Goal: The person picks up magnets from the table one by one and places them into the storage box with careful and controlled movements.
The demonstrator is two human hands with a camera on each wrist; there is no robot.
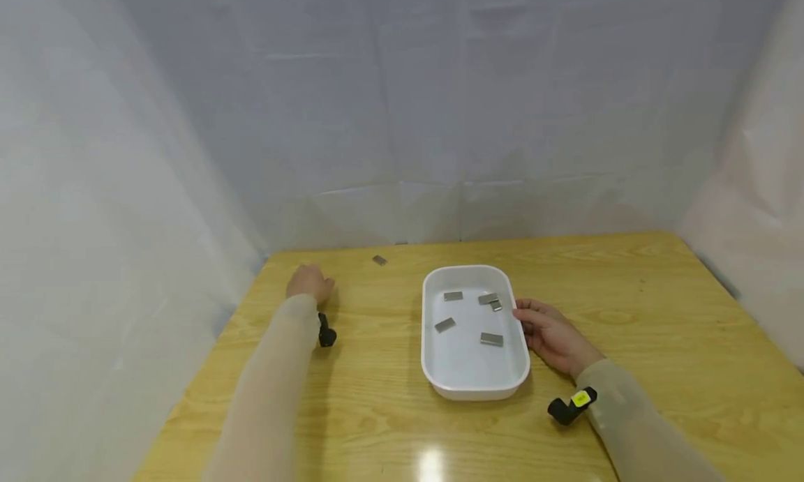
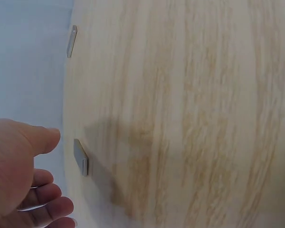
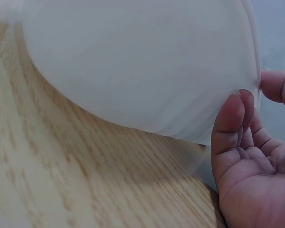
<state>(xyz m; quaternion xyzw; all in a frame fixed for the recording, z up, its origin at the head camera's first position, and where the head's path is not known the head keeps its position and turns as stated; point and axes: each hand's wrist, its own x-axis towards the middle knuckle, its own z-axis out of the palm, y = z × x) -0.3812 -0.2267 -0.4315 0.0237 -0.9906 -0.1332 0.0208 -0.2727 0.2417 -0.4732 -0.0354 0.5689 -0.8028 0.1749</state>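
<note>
My left hand (image 1: pixel 309 283) is low over the table's far left. In the left wrist view its thumb and loosely curled fingers (image 2: pixel 52 209) stand apart beside a small flat silver metal block (image 2: pixel 81 157), with nothing between them. The head view hides that block behind the hand. Another metal block (image 1: pixel 380 260) lies farther right along the back edge. My right hand (image 1: pixel 555 337) holds the right side of a white rectangular tray (image 1: pixel 476 393), thumb (image 3: pixel 278 85) at the rim and fingers against the outer wall. Several metal blocks (image 1: pixel 492 339) lie scattered inside the tray.
The wooden table (image 1: pixel 377 412) ends at a white sheet (image 1: pixel 408 119) hung behind it. More white sheeting (image 1: pixel 94 224) flanks the left side, and another sheet (image 1: pixel 754 175) the right.
</note>
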